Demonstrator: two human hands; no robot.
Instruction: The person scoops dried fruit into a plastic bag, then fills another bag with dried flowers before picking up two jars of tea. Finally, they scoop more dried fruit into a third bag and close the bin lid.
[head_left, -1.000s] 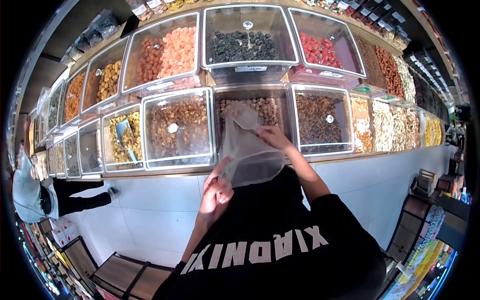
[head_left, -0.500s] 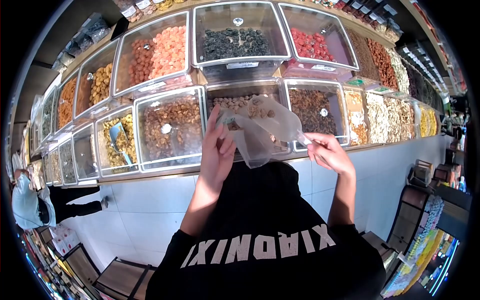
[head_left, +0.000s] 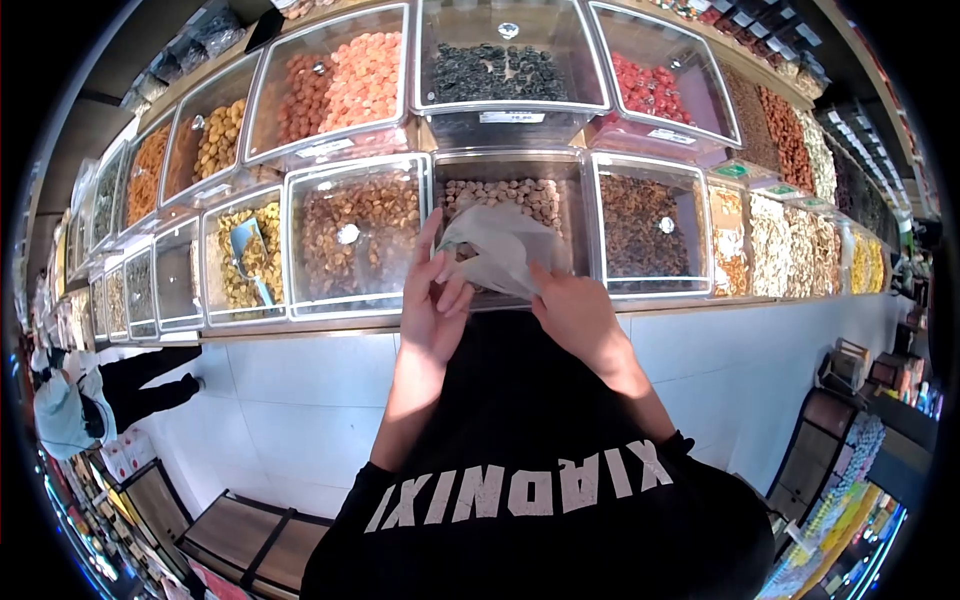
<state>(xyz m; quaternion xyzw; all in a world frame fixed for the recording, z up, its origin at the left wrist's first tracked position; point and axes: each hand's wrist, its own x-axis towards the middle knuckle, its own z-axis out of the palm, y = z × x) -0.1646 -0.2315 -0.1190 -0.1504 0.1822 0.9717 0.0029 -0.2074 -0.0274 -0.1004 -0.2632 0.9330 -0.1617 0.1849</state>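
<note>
My left hand (head_left: 437, 295) is closed on the edge of a thin clear plastic bag (head_left: 462, 237), its index finger pointing up. My right hand (head_left: 585, 320) is closed, turned with its back up, around the handle of a translucent white scoop (head_left: 520, 240). The handle is covered by the fingers. The scoop is tilted toward the bag's mouth, and where bag and scoop part is hard to make out. Both hands are over an uncovered bin of round brownish pieces (head_left: 515, 190), which look like nuts or dried fruit.
Lidded clear bins stand on both sides, with brown dried pieces (head_left: 365, 215) to the left and darker ones (head_left: 640, 230) to the right. A blue scoop (head_left: 248, 250) lies in a bin of yellow pieces. A person (head_left: 80, 400) stands at far left.
My right hand has moved left and turned over, bringing the scoop from level beside the bag to tilted at its mouth. My left hand has stayed almost still.
</note>
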